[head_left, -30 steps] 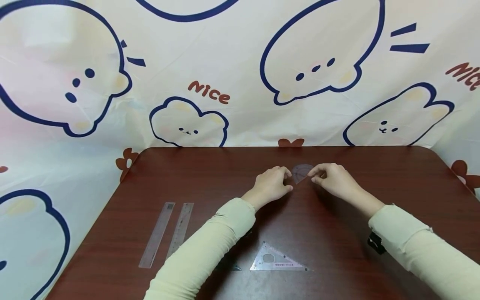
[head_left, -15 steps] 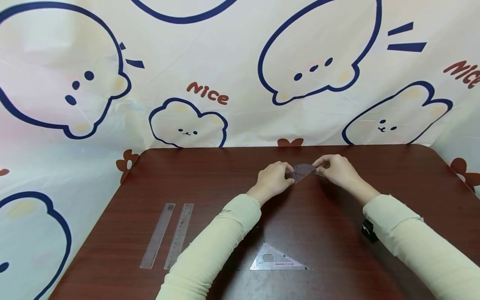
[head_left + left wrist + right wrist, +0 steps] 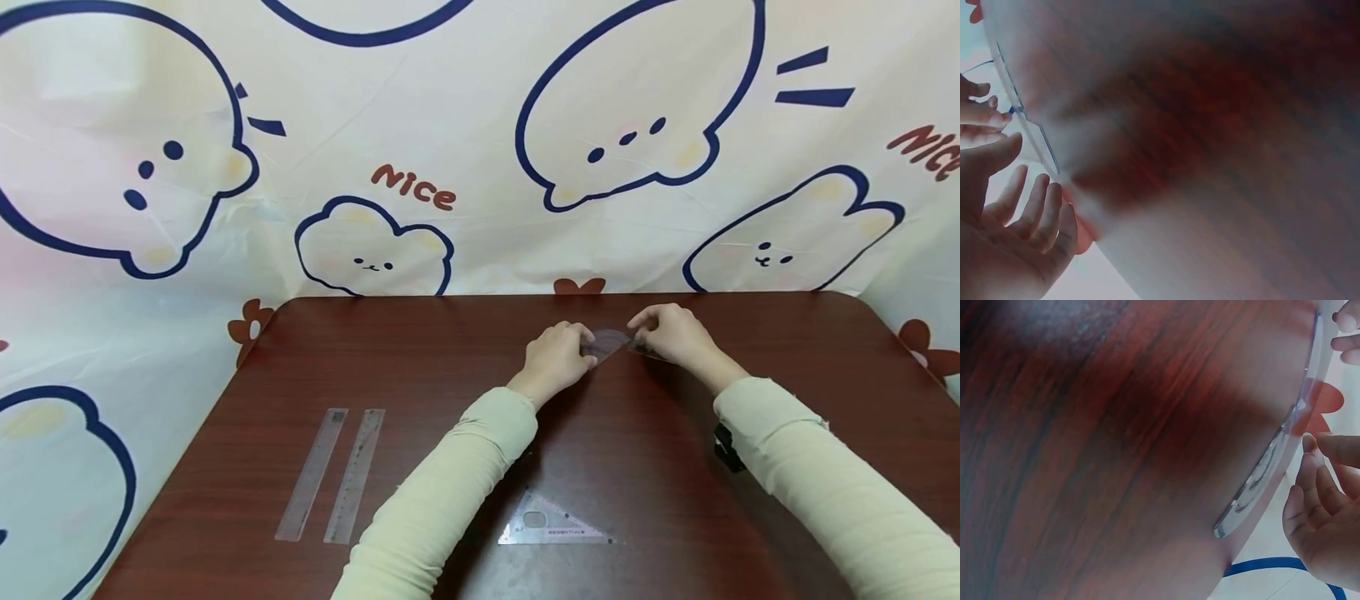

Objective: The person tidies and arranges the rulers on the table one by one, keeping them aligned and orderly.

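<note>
In the head view a clear, curved protractor (image 3: 607,344) is at the far middle of the table. My left hand (image 3: 557,357) holds its left end, thumb and forefinger on opposite edges. My right hand (image 3: 675,340) pinches a second clear flat piece (image 3: 649,353), just right of the first and partly hidden under the fingers. In the right wrist view this second piece (image 3: 1259,482) shows curved cut-outs, like another protractor. The two pieces sit end to end; whether they touch I cannot tell. My right fingertips (image 3: 1310,445) are near where they meet.
Two clear rulers (image 3: 312,475) (image 3: 355,477) lie side by side on the left of the brown table (image 3: 675,517). A clear set square (image 3: 558,523) lies near the front middle. A printed cloth (image 3: 495,250) hangs behind the table's far edge.
My right hand has shifted slightly away, and the second clear piece now shows beneath it. My left hand has moved a little right, closing on the protractor's end.
</note>
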{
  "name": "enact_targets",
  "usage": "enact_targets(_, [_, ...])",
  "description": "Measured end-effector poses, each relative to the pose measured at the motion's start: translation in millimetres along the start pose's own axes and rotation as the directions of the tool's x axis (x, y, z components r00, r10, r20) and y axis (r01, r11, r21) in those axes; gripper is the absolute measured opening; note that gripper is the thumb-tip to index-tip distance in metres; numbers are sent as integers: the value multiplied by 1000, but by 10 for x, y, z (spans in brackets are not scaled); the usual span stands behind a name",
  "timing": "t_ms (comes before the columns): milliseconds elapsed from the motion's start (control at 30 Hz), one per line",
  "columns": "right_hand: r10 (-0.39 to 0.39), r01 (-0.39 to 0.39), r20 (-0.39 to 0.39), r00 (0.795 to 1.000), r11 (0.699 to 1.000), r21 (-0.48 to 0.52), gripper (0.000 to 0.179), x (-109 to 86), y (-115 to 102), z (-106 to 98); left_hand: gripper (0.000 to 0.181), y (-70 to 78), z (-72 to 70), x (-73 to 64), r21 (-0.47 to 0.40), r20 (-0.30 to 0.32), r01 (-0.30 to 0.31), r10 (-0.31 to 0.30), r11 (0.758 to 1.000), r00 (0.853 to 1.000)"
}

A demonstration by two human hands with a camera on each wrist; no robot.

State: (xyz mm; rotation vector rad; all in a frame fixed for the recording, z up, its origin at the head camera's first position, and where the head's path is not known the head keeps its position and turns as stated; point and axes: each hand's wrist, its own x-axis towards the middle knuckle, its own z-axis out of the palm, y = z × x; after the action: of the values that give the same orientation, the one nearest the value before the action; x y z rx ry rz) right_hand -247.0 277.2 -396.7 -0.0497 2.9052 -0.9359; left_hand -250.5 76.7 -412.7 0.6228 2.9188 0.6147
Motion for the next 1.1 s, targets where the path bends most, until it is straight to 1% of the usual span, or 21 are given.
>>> enact_targets(100, [-13,13,-8,1000,1000,-27,21,43,16,26,36,-11,3,26,13,4,1,-1,1000,1000])
enact_targets(233, [-7,7,-10,1000,1000,-22,21,83,18,72,39,-44,19,56,18,28,4,-4,1000,1000])
enact_targets(400, [30,-30,5,1000,999,-11,23,111,6,105,40,-58,21,93,25,39,20,-20,999,999])
enact_targets(600, [73,-72,10,997,996,-61,31,133,-11,164,44,-51,31,126,40,55,28,-31,999,998])
enact_targets(800, [70,-70,-9,998,992,-100,30,137,-37,215,51,-46,53,132,54,63,33,-37,998,997])
enact_targets(933, [67,-68,-12,998,994,-90,29,134,-51,240,56,-48,68,129,76,81,41,-47,996,996])
enact_targets(1100, [49,-51,-27,998,996,-76,27,125,-82,265,58,-48,69,133,91,74,55,-62,994,995])
